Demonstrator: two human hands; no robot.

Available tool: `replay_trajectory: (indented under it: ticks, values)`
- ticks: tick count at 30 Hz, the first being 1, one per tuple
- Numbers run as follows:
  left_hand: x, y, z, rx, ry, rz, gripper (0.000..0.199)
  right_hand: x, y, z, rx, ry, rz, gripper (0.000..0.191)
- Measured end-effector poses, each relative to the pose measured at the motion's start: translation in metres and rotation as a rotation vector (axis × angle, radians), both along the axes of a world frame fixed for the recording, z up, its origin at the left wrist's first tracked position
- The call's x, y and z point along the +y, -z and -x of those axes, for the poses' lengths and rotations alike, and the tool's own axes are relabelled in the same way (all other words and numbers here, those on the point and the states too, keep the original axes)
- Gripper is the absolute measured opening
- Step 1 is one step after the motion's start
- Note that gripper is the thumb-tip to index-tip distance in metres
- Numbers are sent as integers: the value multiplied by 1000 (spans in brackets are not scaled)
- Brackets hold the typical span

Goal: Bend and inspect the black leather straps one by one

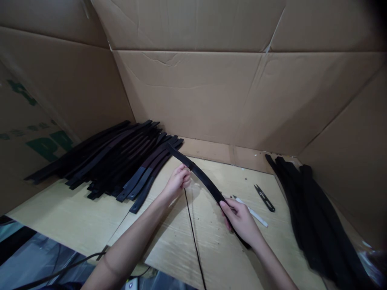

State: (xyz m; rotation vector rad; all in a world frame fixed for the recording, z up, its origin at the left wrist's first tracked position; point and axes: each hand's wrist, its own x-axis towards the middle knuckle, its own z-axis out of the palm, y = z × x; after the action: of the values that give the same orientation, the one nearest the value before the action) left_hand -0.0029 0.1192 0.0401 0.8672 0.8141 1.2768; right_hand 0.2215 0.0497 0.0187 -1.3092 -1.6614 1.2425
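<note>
A long, curved black strip point(207, 182) is held up at a slant above the board. My right hand point(237, 219) grips its lower part, thumb on top. Beside the strip's upper part, my left hand point(180, 180) is closed on a thin dark cord point(192, 229), which hangs down toward the bottom edge. The cord seems to meet the strip near a small band at my left fingertips; the exact contact is too small to tell.
Many black strips point(121, 157) are piled at the left. More black strips point(317, 217) lie at the right. Black snips point(264, 198) and a white pen-like tool point(256, 216) rest on the wooden board point(169, 241). Cardboard walls point(193, 92) stand around.
</note>
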Motion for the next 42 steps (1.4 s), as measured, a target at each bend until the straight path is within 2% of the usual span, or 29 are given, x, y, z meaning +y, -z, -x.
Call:
replay_trajectory:
  ticks: [7, 11, 17, 21, 27, 30, 33, 38, 42]
  values:
    - [-2, -3, 1, -63, 5, 14, 21, -1, -2, -1, 162, -61, 129, 44]
    - [-3, -3, 2, -86, 93, -23, 23, -2, -1, -5, 348, -93, 262, 44]
    - [-3, -3, 10, -89, 284, -130, 48, -4, 2, -7, 548, -134, 491, 43]
    - [-1, -3, 16, -50, 286, -160, 41, -6, 1, -5, 603, -158, 589, 44]
    - [2, 0, 18, 2, 190, -174, 34, -4, -4, -8, 553, -216, 539, 49]
    - [3, 0, 19, 40, 86, -183, 28, -2, -6, -11, 449, -256, 449, 56]
    - [4, 0, 19, 90, 25, -185, 31, -1, -7, -11, 322, -238, 350, 58]
    - [6, 2, 17, 208, 27, -141, 32, 2, -4, -9, 135, -129, 266, 56]
    - [8, 5, 13, 247, 39, -87, 31, 5, 2, -10, 67, -115, 223, 57]
